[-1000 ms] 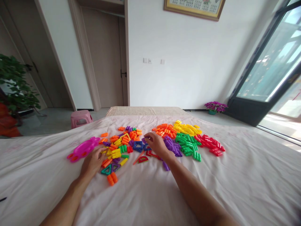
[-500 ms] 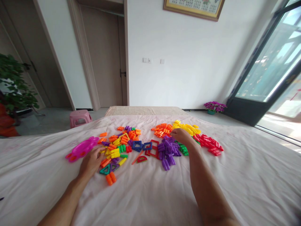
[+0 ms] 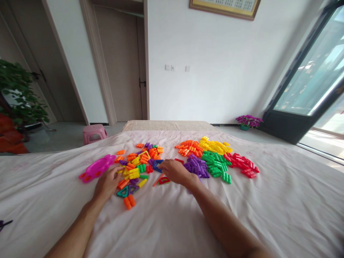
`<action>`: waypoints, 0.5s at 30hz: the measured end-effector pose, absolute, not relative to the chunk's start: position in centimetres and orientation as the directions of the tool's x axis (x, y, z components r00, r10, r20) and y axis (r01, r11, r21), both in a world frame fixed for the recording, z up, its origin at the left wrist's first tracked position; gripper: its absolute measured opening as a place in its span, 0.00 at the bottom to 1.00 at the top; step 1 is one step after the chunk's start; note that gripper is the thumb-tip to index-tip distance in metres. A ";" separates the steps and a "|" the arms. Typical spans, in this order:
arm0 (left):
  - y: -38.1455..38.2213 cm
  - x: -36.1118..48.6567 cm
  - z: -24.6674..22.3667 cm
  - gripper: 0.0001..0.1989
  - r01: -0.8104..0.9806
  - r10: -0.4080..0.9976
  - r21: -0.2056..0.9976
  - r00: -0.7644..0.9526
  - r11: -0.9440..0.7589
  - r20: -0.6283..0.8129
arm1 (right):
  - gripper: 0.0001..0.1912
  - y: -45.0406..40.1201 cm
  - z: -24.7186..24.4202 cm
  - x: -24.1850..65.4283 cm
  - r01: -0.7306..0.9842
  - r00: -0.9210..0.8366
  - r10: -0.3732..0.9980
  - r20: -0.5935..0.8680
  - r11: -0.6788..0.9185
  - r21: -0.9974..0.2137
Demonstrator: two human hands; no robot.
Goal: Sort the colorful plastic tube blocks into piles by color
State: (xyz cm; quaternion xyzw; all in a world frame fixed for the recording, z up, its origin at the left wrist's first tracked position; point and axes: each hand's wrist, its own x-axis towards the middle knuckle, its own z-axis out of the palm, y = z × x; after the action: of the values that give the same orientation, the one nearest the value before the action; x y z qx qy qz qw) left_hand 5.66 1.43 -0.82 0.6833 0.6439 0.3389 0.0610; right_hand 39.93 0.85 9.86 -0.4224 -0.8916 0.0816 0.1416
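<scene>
On the left, my left hand rests at the edge of a mixed pile of plastic pieces, its fingers bent near a yellow piece; whether it grips one is unclear. My right hand hovers at the middle, over the red frames and beside a blue square frame; its fingertips are too small to read. Sorted heaps lie to the right: orange, yellow, purple, green and red. A teal triangle and two orange pieces lie nearest me.
A pink tray lies left of the mixed pile on the pale sheet. Beyond the sheet are a pink stool, a potted plant with purple flowers, a door and a framed picture.
My right hand has moved left, from the sorted heaps to the blue and red frames. My left hand has stayed by the mixed pile. The view has shifted slightly.
</scene>
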 end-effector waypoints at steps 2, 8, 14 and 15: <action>1.4 5.7 -0.7 0.20 0.836 0.922 0.525 -0.064 -0.160 0.382 | 0.17 -0.3 8.7 38.1 0.634 -0.689 0.691 0.218 0.721 -0.282; 1.1 5.9 -0.4 0.20 0.831 0.924 0.534 -0.071 -0.153 0.376 | 0.19 -2.3 6.6 34.6 0.463 -0.803 0.508 0.310 0.861 -0.212; 1.3 5.8 -0.7 0.19 0.834 0.919 0.525 -0.056 -0.171 0.390 | 0.10 -1.9 5.1 33.6 0.522 -0.794 0.514 0.324 0.850 -0.068; 1.3 5.8 -0.7 0.19 0.835 0.920 0.524 -0.055 -0.170 0.387 | 0.09 -1.9 4.9 33.7 0.526 -0.792 0.515 0.328 0.848 -0.061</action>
State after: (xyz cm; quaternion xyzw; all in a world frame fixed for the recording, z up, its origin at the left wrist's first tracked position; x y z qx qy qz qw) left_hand 5.76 1.31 -0.73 0.6844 0.6411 0.3415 0.0628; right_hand 33.65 -1.85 4.95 -0.2750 -0.9464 -0.0167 0.1685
